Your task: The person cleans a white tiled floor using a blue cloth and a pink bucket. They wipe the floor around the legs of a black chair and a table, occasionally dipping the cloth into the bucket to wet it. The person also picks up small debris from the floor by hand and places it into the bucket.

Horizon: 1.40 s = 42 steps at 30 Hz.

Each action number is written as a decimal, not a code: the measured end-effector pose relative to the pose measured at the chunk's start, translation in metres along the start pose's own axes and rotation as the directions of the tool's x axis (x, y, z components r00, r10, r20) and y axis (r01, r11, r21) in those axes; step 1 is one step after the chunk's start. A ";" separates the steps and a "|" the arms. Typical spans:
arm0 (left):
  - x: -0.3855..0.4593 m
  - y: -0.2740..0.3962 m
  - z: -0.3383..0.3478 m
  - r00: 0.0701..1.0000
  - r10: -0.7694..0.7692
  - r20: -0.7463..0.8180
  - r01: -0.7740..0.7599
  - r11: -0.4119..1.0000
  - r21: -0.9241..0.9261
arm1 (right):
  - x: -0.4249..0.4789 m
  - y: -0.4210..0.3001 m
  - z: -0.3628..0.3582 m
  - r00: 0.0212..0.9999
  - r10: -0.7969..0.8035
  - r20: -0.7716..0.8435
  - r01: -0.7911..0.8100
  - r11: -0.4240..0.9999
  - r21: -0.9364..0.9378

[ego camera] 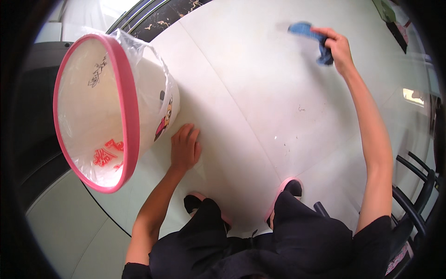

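Observation:
In my right hand (339,48) is a crumpled blue cloth (305,29), blurred, at the upper right above the pale tiled floor (226,115). My left hand (185,146) hangs low beside the base of a white waste bin (150,94), its back towards me. Nothing shows in its loosely bent fingers, though the palm is hidden and I cannot tell whether the fingertips touch anything. The bin has a pink rim (129,115), a cartoon picture on its side and a clear plastic liner (137,43) folded over the edge. Red and black markings show inside.
Small crumbs (285,144) and a curled strand (301,108) lie on the floor ahead of my pink and black slippers (291,186). Black tubular furniture legs (409,202) stand at the right. A dark marbled strip (167,19) runs along the upper left.

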<state>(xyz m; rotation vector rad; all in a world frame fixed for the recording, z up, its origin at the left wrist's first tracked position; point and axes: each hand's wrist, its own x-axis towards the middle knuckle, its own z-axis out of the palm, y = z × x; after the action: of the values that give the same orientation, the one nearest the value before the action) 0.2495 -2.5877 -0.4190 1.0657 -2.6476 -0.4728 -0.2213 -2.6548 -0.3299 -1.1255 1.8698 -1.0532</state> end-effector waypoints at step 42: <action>0.000 0.001 0.005 0.998 0.057 0.009 -0.057 0.996 0.064 | -0.172 0.127 0.026 0.889 -0.320 -0.327 0.163 0.890 -0.426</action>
<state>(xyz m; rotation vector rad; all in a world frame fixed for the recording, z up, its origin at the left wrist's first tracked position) 0.2471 -2.5866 -0.4231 1.0053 -2.7085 -0.3827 -0.1776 -2.4683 -0.4280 -1.5021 2.3765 -1.1399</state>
